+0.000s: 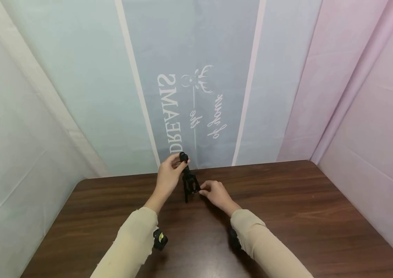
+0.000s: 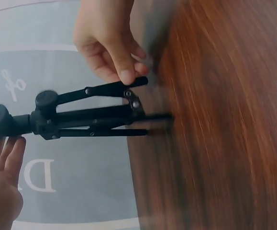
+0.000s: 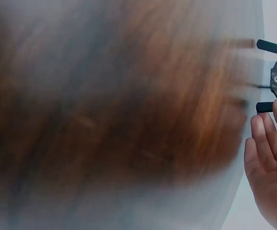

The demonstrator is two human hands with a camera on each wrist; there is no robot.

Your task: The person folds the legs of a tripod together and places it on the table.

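A small black tripod (image 1: 190,179) stands above the far part of the table, its legs partly spread and pointing down. My left hand (image 1: 168,174) grips its top end, with the thumb on the near side. Lower down, my right hand (image 1: 218,195) pinches the end of one leg between thumb and fingers. In the left wrist view the tripod (image 2: 95,115) lies sideways, showing round knobs near its top and a hinged brace between the legs. Leg tips and the metal joint (image 3: 276,79) appear at the edge of the right wrist view, beside my right hand's fingers (image 3: 267,143).
The dark wood-grain table (image 1: 287,200) reaches back to a printed cloth backdrop (image 1: 196,46) with mirrored lettering. Pale cloth walls (image 1: 373,135) rise on both sides. A black camera (image 1: 160,239) sits at the left sleeve, another at the right sleeve.
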